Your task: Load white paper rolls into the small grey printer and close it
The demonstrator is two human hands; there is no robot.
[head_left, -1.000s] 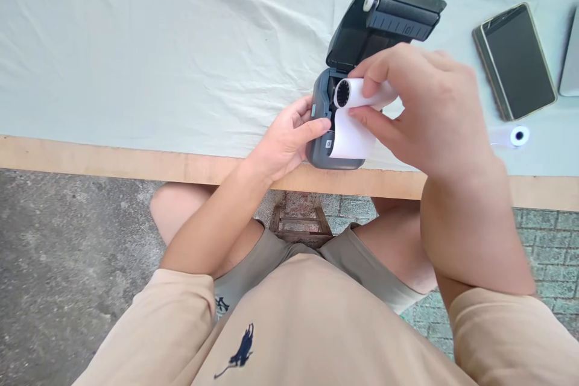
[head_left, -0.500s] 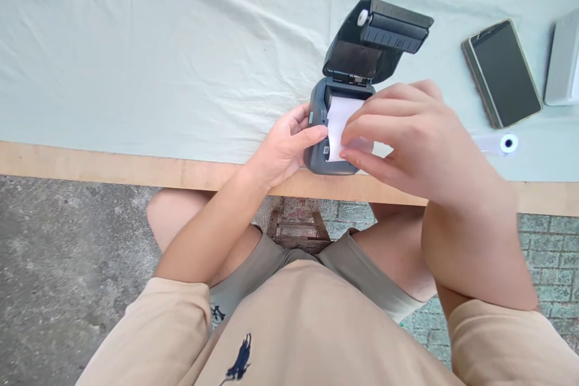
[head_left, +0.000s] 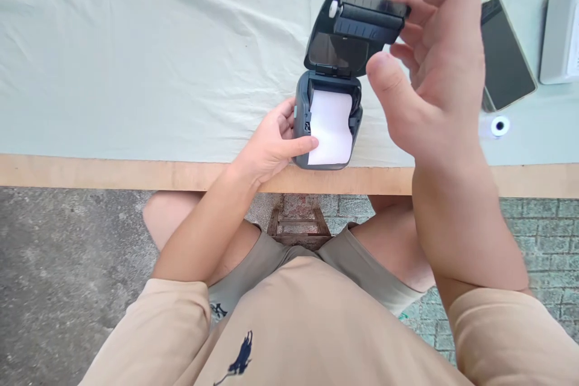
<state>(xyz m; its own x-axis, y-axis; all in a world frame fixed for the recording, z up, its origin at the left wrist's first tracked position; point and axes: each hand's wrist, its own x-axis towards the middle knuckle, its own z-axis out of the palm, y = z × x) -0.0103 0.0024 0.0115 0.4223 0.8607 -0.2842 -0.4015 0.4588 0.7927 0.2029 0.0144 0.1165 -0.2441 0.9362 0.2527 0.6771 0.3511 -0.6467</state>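
A dark portable receipt printer is held at the table's near edge, its black lid swung up and back. White receipt paper lies in its compartment and reaches over the front rim. My left hand grips the printer's left side, with the thumb pressing on the paper's left edge. Beside the raised lid is my right hand, its fingers apart and curved. Some of its fingertips are behind the lid's right edge; whether they touch it I cannot tell.
A smartphone lies to the right, partly behind my right hand. Near it is a white paper roll, end towards me. A pale box-like device stands at the far right. The table's wooden edge runs across in front of me.
My right hand has let go of the paper and moved up and right to the lid, opening its fingers. The paper now lies flatter over the front. My left hand keeps its hold.
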